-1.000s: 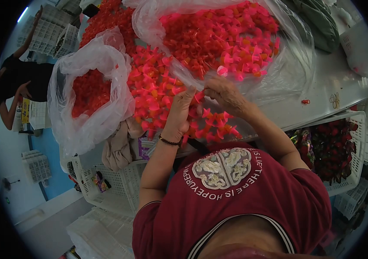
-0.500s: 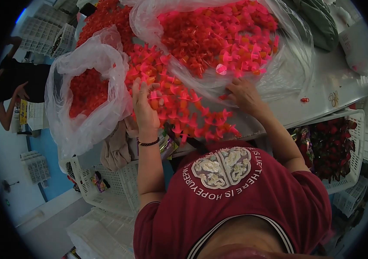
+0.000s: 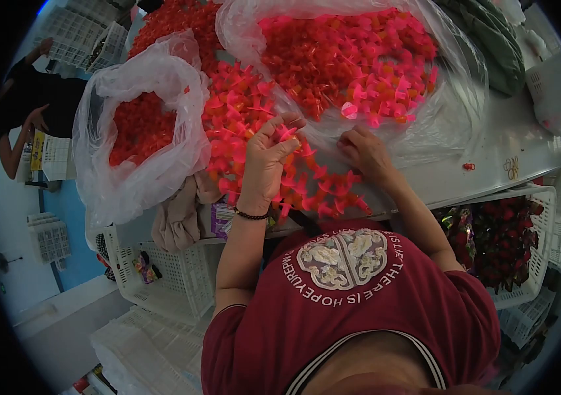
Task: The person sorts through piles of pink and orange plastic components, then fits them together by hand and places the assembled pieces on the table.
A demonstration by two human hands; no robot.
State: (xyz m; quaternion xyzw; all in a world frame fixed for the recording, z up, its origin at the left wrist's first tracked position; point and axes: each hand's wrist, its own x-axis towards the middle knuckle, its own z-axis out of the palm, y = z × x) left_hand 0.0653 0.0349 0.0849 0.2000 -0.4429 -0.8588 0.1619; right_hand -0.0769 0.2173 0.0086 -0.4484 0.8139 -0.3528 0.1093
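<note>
Small pink and red plastic pieces (image 3: 238, 99) with flared collars lie heaped across the tabletop, some with orange parts. My left hand (image 3: 268, 158), wearing a dark beaded bracelet, is over the near side of this heap. Its thumb and fingers pinch what looks like one pink piece, mostly covered by the fingers. Just right of the heap, my right hand (image 3: 364, 153) is low over the table by the edge of a large clear plastic bag (image 3: 425, 135). Its fingers are bent together, and anything between them is hidden. More pink and red pieces fill that bag.
A second clear bag (image 3: 93, 141) of red pieces stands at left. One loose red piece (image 3: 469, 166) and some rubber bands (image 3: 511, 168) lie at right. White crates (image 3: 191, 273) flank me; the right crate (image 3: 544, 224) holds dark red items. A person (image 3: 40, 105) is at far left.
My left hand has swung right across the heap and its fingers have closed from a looser, raised pose. My right hand has stayed near the bag's edge, its fingers drawn in.
</note>
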